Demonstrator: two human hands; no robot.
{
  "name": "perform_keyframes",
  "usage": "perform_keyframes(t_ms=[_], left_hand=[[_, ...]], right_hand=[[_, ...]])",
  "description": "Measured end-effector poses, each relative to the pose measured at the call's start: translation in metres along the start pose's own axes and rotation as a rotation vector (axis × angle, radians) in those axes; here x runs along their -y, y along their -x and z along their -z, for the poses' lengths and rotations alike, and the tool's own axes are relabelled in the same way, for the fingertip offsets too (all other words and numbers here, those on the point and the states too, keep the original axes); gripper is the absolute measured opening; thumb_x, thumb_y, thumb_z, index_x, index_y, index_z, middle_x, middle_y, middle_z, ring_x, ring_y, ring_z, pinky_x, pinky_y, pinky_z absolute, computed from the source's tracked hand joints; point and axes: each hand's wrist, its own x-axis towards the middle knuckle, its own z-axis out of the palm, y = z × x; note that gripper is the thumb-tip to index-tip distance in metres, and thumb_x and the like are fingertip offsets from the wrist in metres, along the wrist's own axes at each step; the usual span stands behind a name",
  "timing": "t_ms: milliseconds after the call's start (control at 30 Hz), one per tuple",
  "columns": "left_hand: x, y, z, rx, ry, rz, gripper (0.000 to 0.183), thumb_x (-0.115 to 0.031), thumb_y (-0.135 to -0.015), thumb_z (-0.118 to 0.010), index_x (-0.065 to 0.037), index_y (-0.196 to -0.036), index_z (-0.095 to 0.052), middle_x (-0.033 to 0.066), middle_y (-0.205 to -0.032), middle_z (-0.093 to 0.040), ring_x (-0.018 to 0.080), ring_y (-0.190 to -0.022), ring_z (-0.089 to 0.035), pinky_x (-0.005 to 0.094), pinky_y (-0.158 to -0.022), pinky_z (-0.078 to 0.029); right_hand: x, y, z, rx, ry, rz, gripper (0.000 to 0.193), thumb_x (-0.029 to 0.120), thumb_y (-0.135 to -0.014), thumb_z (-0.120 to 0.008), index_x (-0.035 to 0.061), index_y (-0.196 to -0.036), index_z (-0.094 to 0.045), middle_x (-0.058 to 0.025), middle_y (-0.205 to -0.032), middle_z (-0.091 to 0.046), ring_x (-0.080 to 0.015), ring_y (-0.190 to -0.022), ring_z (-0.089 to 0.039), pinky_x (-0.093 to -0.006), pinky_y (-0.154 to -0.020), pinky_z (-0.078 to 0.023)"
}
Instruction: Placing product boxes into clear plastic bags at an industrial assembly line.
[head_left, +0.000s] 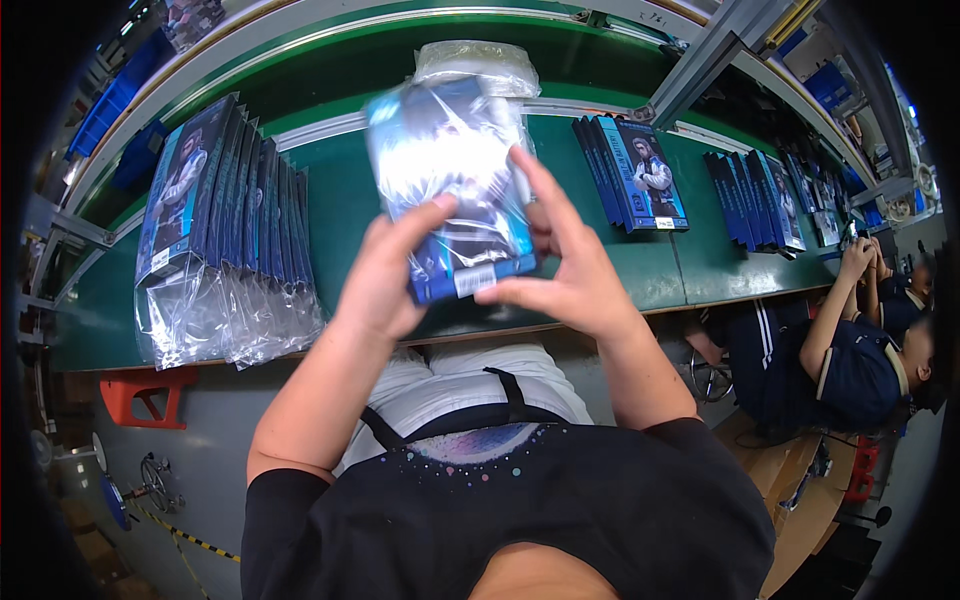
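Above the green table I hold a blue, flat product box (470, 245) between both hands. Clear plastic film covers it and throws back a bright glare; its far end is smeared by motion. My left hand (392, 265) grips the left side, with the thumb lying on the front face. Around the right side goes my right hand (572, 260), its thumb at the lower corner near a white label and its index finger stretched along the edge. Part of the fingers of both hands is hidden behind the box.
Left of me leans a row of similar boxes in clear bags (225, 200), their loose ends hanging toward the table edge. A stack of clear bags (475, 68) lies beyond my hands. More boxes (635, 175) stand to the right on the green table (640, 270). Co-workers (850, 360) sit farther right.
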Motion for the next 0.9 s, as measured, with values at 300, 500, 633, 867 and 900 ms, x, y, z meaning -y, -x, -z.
perform_keyframes(t_ms=[300, 500, 633, 867, 900], left_hand=[[-0.016, 0.023, 0.003, 0.587, -0.222, 0.220, 0.045, -0.033, -0.097, -0.047, 0.009, -0.105, -0.062, 0.0246, -0.111, -0.062, 0.0292, -0.104, -0.061, 0.0406, -0.091, -0.050], [0.011, 0.034, 0.001, 0.346, 0.226, 0.379, 0.054, -0.038, -0.096, -0.050, -0.001, -0.134, -0.043, 0.0097, -0.119, -0.058, 0.0184, -0.109, -0.055, 0.0353, -0.090, -0.047], [0.005, 0.037, 0.006, 0.054, 0.010, 0.171, 0.052, -0.010, -0.084, -0.053, -0.001, -0.134, -0.043, 0.0100, -0.115, -0.059, 0.0200, -0.102, -0.058, 0.0317, -0.088, -0.048], [-0.030, 0.042, 0.033, 0.017, -0.085, 0.089, 0.066, 0.008, -0.066, -0.044, 0.009, -0.131, -0.042, 0.0186, -0.116, -0.060, 0.0231, -0.101, -0.062, 0.0320, -0.091, -0.049], [-0.034, 0.046, 0.035, 0.026, -0.105, 0.093, 0.066, 0.008, -0.065, -0.044, 0.009, -0.131, -0.043, 0.0186, -0.115, -0.060, 0.0229, -0.100, -0.062, 0.0318, -0.090, -0.049]], right_hand=[[0.033, 0.016, 0.006, -0.780, -0.239, 0.678, 0.016, -0.010, -0.084, -0.040, -0.0015, -0.092, -0.051, -0.0125, -0.088, -0.056, -0.0147, -0.071, -0.053, -0.0253, -0.064, -0.045], [0.033, 0.014, -0.031, 0.075, 0.218, 0.501, 0.025, 0.000, -0.085, -0.059, -0.0007, -0.110, -0.057, -0.0132, -0.100, -0.064, -0.0206, -0.084, -0.064, -0.0323, -0.072, -0.050], [0.031, 0.013, -0.037, 0.138, -0.039, 0.317, 0.034, 0.001, -0.082, -0.064, -0.0016, -0.115, -0.058, -0.0093, -0.089, -0.064, -0.0192, -0.078, -0.062, -0.0309, -0.068, -0.049], [-0.025, -0.007, 0.011, -0.463, 0.139, 0.234, 0.022, 0.012, -0.088, -0.059, 0.0003, -0.107, -0.060, -0.0100, -0.098, -0.058, -0.0203, -0.087, -0.056, -0.0302, -0.077, -0.044], [-0.032, -0.009, 0.013, -0.371, -0.023, 0.164, 0.020, 0.012, -0.088, -0.059, 0.0000, -0.103, -0.061, -0.0092, -0.094, -0.058, -0.0186, -0.084, -0.056, -0.0296, -0.075, -0.045]])
